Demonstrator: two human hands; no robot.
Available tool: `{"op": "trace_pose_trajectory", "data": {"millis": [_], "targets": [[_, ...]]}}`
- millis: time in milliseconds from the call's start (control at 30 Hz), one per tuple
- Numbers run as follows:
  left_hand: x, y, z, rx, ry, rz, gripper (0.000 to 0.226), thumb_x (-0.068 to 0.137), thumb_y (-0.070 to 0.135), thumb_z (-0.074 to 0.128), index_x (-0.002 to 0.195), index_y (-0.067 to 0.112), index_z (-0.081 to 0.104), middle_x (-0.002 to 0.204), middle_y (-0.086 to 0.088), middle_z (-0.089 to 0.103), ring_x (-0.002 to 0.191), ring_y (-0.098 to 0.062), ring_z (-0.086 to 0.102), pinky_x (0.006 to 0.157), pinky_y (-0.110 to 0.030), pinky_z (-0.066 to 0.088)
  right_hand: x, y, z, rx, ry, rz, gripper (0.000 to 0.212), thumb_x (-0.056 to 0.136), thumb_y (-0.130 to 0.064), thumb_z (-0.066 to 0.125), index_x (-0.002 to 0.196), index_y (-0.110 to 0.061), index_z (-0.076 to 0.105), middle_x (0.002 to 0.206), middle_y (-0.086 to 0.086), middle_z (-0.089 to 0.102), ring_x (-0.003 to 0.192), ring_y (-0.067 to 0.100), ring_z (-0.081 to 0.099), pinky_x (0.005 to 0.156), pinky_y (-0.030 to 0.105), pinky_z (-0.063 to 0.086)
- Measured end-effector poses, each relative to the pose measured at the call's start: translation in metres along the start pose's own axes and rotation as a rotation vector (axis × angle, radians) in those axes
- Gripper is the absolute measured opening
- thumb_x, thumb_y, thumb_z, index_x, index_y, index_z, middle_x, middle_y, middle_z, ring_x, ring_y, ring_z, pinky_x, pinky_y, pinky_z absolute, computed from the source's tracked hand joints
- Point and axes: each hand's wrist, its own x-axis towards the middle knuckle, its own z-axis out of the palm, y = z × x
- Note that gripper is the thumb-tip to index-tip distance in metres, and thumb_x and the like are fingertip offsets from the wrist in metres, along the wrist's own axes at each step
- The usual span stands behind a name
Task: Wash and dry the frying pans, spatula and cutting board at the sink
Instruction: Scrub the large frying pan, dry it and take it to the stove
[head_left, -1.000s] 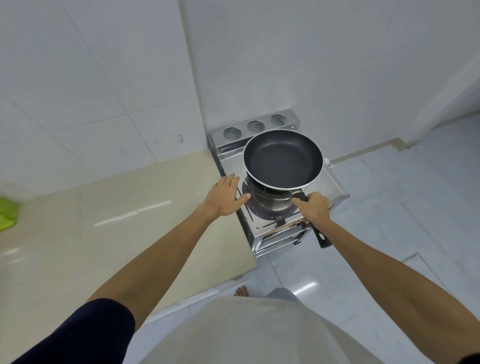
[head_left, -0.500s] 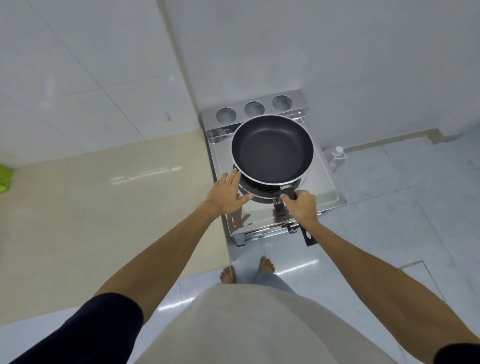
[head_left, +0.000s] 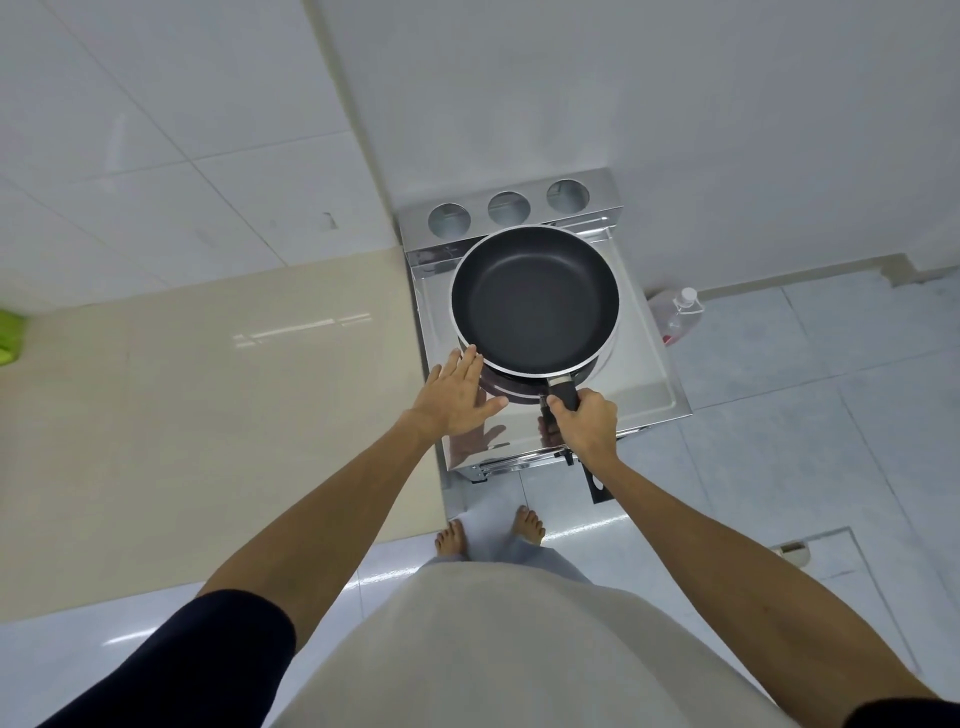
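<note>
Here frying pan (head_left: 535, 301) handle points bodyward, right hand (head_left: 584, 423) clamping it, left hand (head_left: 457, 400) spread.

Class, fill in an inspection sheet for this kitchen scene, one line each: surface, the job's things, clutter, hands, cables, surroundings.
Surface: shiny steel stand next to a beige counter.
Job's things: black frying pan held over the stand; a second dark pan partly shows beneath it. Spatula, cutting board: nothing seen.
Clutter: clear bottle on the floor right of the stand; green thing at the picture's left edge, cut off.
Hands: right hand grips the top pan's handle; left hand open, fingers straight, beside the pans' rims, contact unclear.
Cables: nothing seen.
Surroundings: white tiled wall, pale tiled floor, bare feet before the stand.
</note>
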Motion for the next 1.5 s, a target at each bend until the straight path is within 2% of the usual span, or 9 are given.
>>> {"op": "trace_pose_trajectory", "data": {"millis": [333,467,567,667,833,967,1100,1267,1500], "targets": [[0.001,-0.001,0.007,0.029,0.016,-0.007,0.090,0.094,0.073,0.025,0.160,0.015,0.005,0.168,-0.007,-0.002,0.154,-0.033,-0.001,0.123,-0.054,0.008,-0.012,-0.016,-0.004,-0.049,0.007,0.015,0.023,0.095,-0.035,0.069,0.089,-0.013,0.066,0.069,-0.005,0.068,0.055,0.007,0.066,0.054,0.012,0.053],[0.000,0.001,0.007,0.023,0.015,-0.014,0.089,0.094,0.073,0.026,0.160,0.017,0.001,0.168,-0.006,-0.004,0.154,-0.033,-0.003,0.124,-0.054,0.007,-0.007,-0.011,-0.002,-0.104,0.014,0.022,0.037,0.090,-0.051,0.068,0.094,-0.014,0.070,0.079,-0.005,0.071,0.068,0.012,0.068,0.077,0.032,0.062],[0.001,0.001,0.007,0.030,0.013,-0.025,0.090,0.093,0.074,0.026,0.160,0.018,0.001,0.168,-0.005,-0.004,0.154,-0.033,-0.004,0.124,-0.054,0.007,-0.017,-0.021,-0.011,-0.146,-0.032,0.030,0.024,0.097,-0.035,0.067,0.094,-0.012,0.063,0.067,-0.011,0.058,0.053,0.005,0.055,0.053,0.002,0.042],[0.001,0.002,0.007,0.038,0.011,-0.034,0.091,0.093,0.075,0.026,0.160,0.018,0.001,0.168,-0.005,-0.005,0.154,-0.033,-0.004,0.124,-0.054,0.007,-0.019,-0.023,-0.013,-0.179,-0.046,-0.008,0.022,0.096,-0.033,0.068,0.092,-0.013,0.062,0.061,-0.018,0.053,0.045,0.000,0.052,0.041,0.000,0.035],[-0.002,0.001,0.003,0.052,0.022,-0.026,0.089,0.094,0.073,0.028,0.160,0.018,0.005,0.168,-0.006,-0.001,0.154,-0.034,-0.001,0.123,-0.053,0.007,-0.008,-0.016,-0.015,-0.299,-0.040,-0.033,0.049,0.085,-0.064,0.066,0.092,-0.016,0.068,0.077,-0.005,0.069,0.069,0.014,0.068,0.076,0.031,0.061],[-0.004,0.003,-0.001,0.052,0.035,-0.035,0.089,0.094,0.073,0.029,0.160,0.017,0.007,0.168,-0.006,-0.001,0.154,-0.034,0.000,0.123,-0.053,0.008,-0.013,-0.029,-0.034,-0.383,0.092,-0.115,0.058,0.089,-0.067,0.058,0.109,-0.013,0.065,0.097,0.003,0.072,0.090,0.023,0.068,0.080,0.037,0.059],[-0.007,0.001,-0.018,0.040,0.084,-0.064,0.088,0.094,0.073,0.027,0.160,0.018,0.010,0.168,-0.008,0.001,0.154,-0.035,0.001,0.123,-0.053,0.008,0.000,-0.053,-0.052,-0.586,0.221,-0.391,0.056,0.094,-0.060,0.055,0.123,-0.012,0.062,0.120,0.007,0.067,0.111,0.026,0.058,0.092,0.040,0.052],[-0.024,-0.013,-0.052,0.069,0.173,-0.113,0.081,0.097,0.067,0.028,0.159,0.016,0.010,0.167,-0.011,0.004,0.153,-0.038,0.002,0.123,-0.057,0.008,0.026,-0.105,-0.053,-0.811,-0.007,-0.574,0.064,0.104,-0.053,0.034,0.149,-0.007,0.041,0.158,0.014,0.038,0.147,0.036,0.031,0.121,0.050,0.026],[-0.077,-0.086,-0.071,0.033,0.273,-0.221,0.085,0.096,0.068,0.026,0.159,0.014,0.010,0.167,-0.012,0.005,0.152,-0.039,0.002,0.121,-0.058,0.008,0.006,-0.170,0.004,-0.969,-0.164,-0.664,0.073,0.106,-0.055,0.020,0.158,-0.005,0.022,0.167,0.015,0.017,0.155,0.035,0.009,0.125,0.051,0.008]]}}
